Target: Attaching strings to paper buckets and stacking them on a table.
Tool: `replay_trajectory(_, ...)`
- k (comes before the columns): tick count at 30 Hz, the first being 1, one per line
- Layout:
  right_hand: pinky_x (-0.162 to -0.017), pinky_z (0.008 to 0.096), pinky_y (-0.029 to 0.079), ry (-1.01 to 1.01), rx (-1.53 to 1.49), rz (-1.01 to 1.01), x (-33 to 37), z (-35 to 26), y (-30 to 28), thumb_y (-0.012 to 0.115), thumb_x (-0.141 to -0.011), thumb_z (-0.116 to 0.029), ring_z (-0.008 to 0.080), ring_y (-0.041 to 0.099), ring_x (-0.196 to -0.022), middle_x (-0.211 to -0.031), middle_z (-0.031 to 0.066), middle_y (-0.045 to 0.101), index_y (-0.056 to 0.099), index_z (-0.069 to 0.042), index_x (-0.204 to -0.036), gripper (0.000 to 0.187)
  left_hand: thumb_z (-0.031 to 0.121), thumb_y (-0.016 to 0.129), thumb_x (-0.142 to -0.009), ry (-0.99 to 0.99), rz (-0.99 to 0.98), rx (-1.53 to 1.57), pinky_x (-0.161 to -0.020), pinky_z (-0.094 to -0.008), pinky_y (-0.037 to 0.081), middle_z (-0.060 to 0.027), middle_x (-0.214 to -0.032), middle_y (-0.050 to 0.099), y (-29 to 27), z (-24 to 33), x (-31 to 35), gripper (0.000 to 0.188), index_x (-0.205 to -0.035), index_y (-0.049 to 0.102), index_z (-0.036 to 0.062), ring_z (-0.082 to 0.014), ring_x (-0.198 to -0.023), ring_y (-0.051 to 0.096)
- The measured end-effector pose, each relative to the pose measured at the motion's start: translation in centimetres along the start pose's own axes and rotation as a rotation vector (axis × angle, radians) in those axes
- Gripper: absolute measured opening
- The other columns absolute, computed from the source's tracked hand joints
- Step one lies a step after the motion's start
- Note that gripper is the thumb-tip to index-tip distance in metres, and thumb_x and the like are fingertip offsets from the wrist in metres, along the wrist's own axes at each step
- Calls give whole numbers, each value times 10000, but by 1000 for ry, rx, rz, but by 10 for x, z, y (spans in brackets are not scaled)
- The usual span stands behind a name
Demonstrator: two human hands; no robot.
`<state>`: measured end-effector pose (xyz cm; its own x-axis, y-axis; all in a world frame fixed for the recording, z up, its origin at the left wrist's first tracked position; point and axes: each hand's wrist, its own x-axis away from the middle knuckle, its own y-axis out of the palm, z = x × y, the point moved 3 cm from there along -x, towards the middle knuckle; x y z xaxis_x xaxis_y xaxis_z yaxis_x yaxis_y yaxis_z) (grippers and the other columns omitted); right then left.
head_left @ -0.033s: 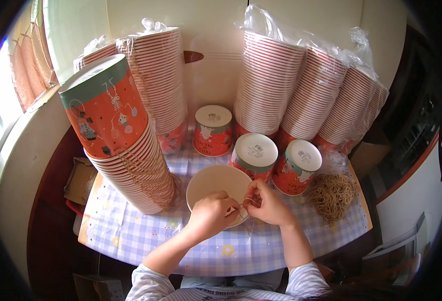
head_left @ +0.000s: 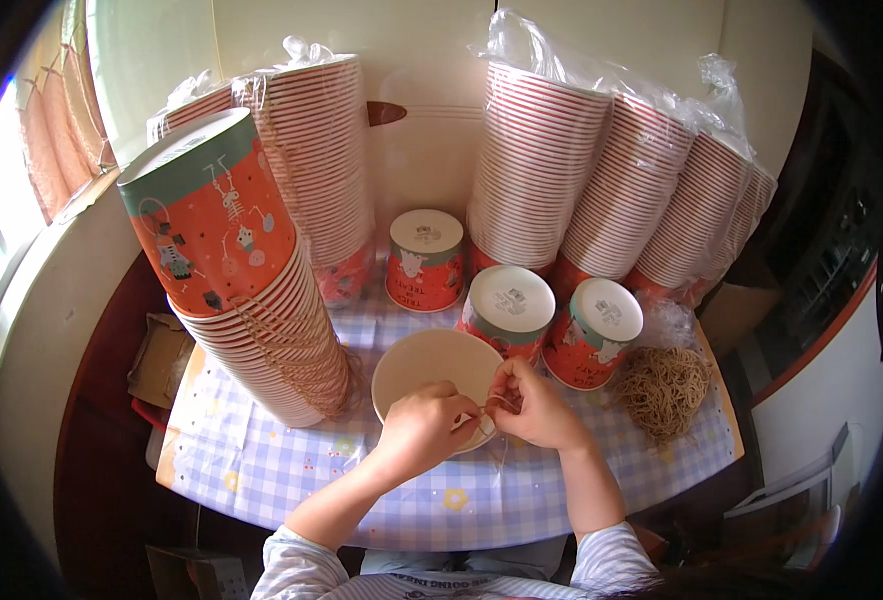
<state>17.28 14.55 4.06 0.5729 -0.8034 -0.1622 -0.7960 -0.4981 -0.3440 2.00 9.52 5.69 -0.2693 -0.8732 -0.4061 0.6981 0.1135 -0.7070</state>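
Paper bowl [head_left: 431, 370], cream inside, lying open-side up at the near middle of the counter [head_left: 261, 470], close to the body so both hands can work at its near rim. Left hand [head_left: 423, 428] clenched over that rim, pinning it down; right hand [head_left: 539, 405] just beside, fingertips pinched on a thin rubber band [head_left: 496, 403] stretched across to the left hand, probably for fastening to the bowl. Loose heap of tan rubber bands [head_left: 664, 388] kept near the right hand, within easy reach. Three single red printed bowls standing upside down just beyond: one far centre [head_left: 424, 258], two nearer right [head_left: 506, 310] [head_left: 593, 330]. Tall leaning stack of nested bowls [head_left: 251, 300] at left, bands hanging down its side, seemingly those already handled. Behind, plastic-wrapped stacks propped against the wall: two at far left [head_left: 311, 160], about four at far right [head_left: 601, 170], exact count uncertain where they overlap. Checked cloth covering the counter; cardboard box [head_left: 158, 358] lower at left, off the counter.
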Motion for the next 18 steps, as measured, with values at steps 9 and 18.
replay_trajectory(9,-636,218,442,23,-131,-36,0,-3,1,596,-721,15,79,526,-710,-752,16,497,405,-30,-914,275,165,667,-678,-38,22,-32,-534,-333,459,-66,-643,566,8,-1,-2,147,-796,669,78,-224,-566,572)
replay_trajectory(18,-653,227,438,3,-37,-54,0,-4,0,585,-719,20,85,518,-714,-761,27,504,407,-23,-910,264,152,648,-695,-68,-8,9,-547,-339,473,-91,-660,607,4,1,-4,122,-781,648,65,-236,-593,602)
